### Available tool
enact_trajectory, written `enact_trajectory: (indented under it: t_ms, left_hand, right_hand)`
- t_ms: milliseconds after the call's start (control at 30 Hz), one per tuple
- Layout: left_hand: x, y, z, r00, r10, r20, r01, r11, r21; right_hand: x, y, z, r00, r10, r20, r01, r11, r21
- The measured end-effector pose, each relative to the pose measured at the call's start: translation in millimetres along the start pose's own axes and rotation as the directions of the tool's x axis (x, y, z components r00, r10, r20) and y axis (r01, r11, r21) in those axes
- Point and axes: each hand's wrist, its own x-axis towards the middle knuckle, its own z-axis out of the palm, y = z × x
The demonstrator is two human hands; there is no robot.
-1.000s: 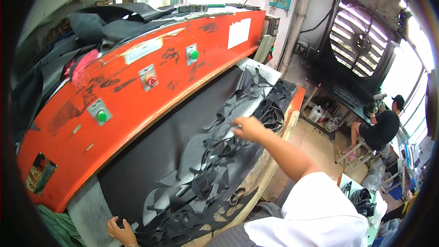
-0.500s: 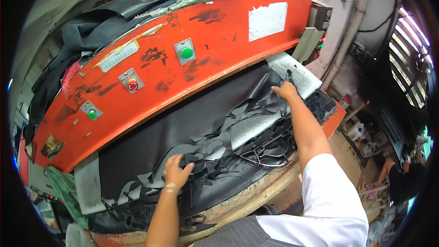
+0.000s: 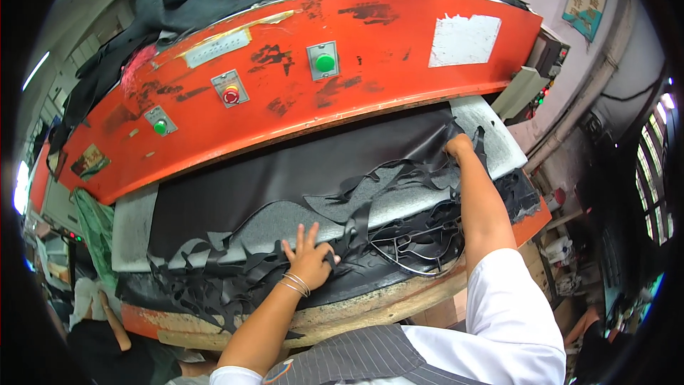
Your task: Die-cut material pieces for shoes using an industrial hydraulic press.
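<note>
A black leather-like sheet (image 3: 306,164) lies on a pale grey cutting board (image 3: 135,232) under a red press beam. Its near edge is ragged with cut-outs. My right hand (image 3: 460,145) is closed on the sheet's right end, which bunches up at the fingers. My left hand (image 3: 311,262) has its fingers spread over the board's near edge, among black cut-off scraps (image 3: 260,271); a scrap touches its fingers, and I see no grip on it. Between my arms lies a metal-edged cutting die (image 3: 420,246), partly covered by scraps.
The red press beam (image 3: 399,50) spans the far side, with green buttons (image 3: 325,63) and a red stop button (image 3: 231,95). Black sheets (image 3: 192,0) are piled on top. A worn ledge (image 3: 370,314) runs along the near side. Another person's arm (image 3: 114,324) shows at lower left.
My left hand has moved towards me and spread its fingers. The scraps are drawn nearer, baring more grey board. My right hand has closed on the sheet's end. The view has turned.
</note>
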Motion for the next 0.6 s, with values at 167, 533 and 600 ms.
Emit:
enact_trajectory:
  t_ms: [167, 533, 600]
  left_hand:
    - [-37.7, 9.4, 24.7, 0.934, 0.166, 0.317, -0.128, 0.982, -0.139]
    - [4.3, 38.3, -54.4, 0.994, 0.01, -0.111, -0.04, 0.961, -0.275]
    - [34.1, 16.6, -46.6, 0.974, 0.049, -0.222, -0.11, 0.957, -0.269]
  right_hand:
    - [6.9, 60.1, 20.0, 0.977, -0.135, -0.164, 0.151, 0.984, 0.09]
    - [-59.9, 127.0, -66.0, 0.965, -0.248, 0.081, 0.26, 0.898, -0.355]
    - [-82.0, 122.9, -75.7, 0.958, -0.13, 0.256, 0.219, 0.909, -0.354]
